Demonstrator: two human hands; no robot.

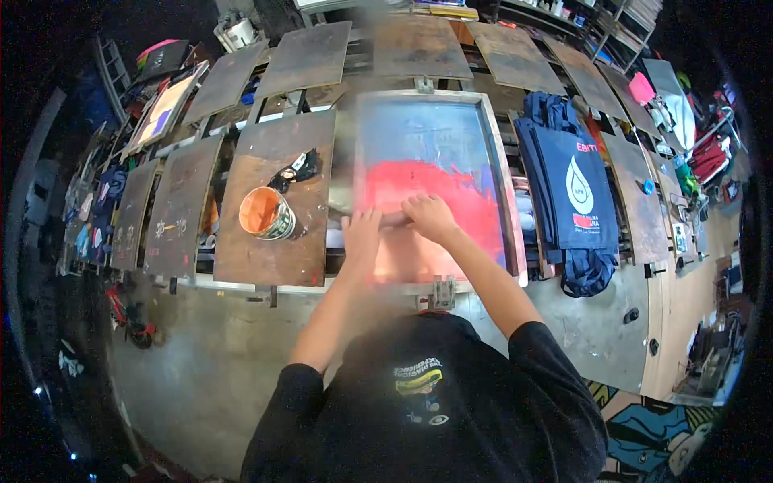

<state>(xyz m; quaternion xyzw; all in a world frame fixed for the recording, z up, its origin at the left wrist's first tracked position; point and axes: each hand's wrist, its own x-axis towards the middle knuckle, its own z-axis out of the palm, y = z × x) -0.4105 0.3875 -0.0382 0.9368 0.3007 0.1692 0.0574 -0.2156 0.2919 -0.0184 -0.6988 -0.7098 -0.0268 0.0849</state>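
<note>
A metal-framed printing screen [503,173] lies flat in front of me, smeared with red ink [439,193] across its middle. Both hands rest side by side on a squeegee bar lying across the screen, which is blurred and mostly hidden under them. My left hand [362,232] grips its left part. My right hand [431,216] grips its right part, over the red ink.
An open tub of orange ink [266,213] and a dark rag [296,169] sit on the wooden platen [274,241] to the left. A stack of navy tote bags [576,193] lies to the right. More brown platens ring the press.
</note>
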